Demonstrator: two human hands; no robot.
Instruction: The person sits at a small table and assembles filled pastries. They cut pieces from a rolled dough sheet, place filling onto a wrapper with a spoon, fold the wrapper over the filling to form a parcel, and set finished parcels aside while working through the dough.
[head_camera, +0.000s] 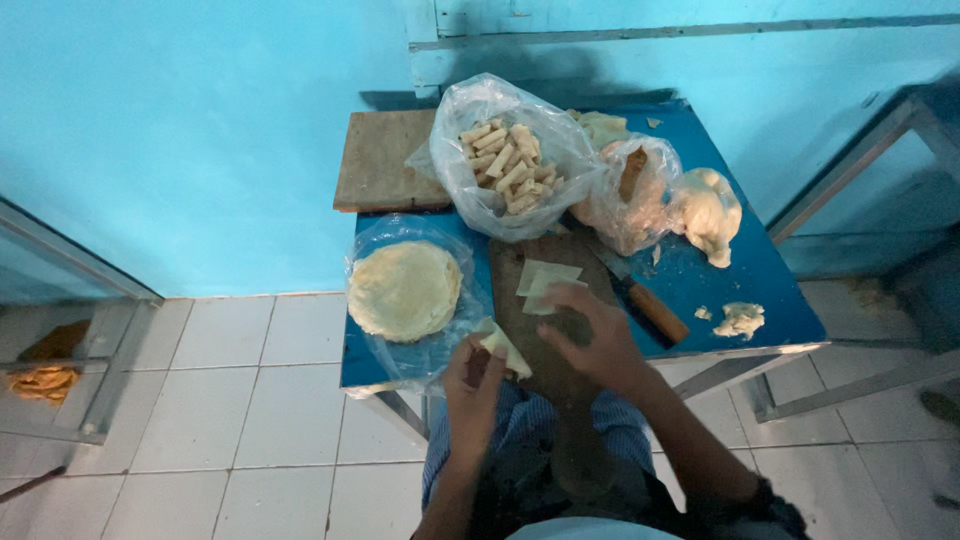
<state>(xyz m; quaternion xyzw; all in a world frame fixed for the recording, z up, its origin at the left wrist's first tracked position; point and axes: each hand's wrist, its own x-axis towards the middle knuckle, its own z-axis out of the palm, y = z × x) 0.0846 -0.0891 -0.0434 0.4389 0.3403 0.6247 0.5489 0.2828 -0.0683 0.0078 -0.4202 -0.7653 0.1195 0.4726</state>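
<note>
Head view: left hand (473, 375) pinches a pale wrapper piece (503, 347) at the near edge of the dark board (560, 330); right hand (590, 335) lies fingers curled on the board beside more cut squares (545, 280). Wrapper looks thin, limp, light (likely tears easily); best held by an edge.

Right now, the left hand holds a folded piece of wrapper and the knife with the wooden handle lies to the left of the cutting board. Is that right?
Not quite. The head view shows the knife to the right of the cutting board, on the blue table. The left hand does hold a folded piece of wrapper.
</note>
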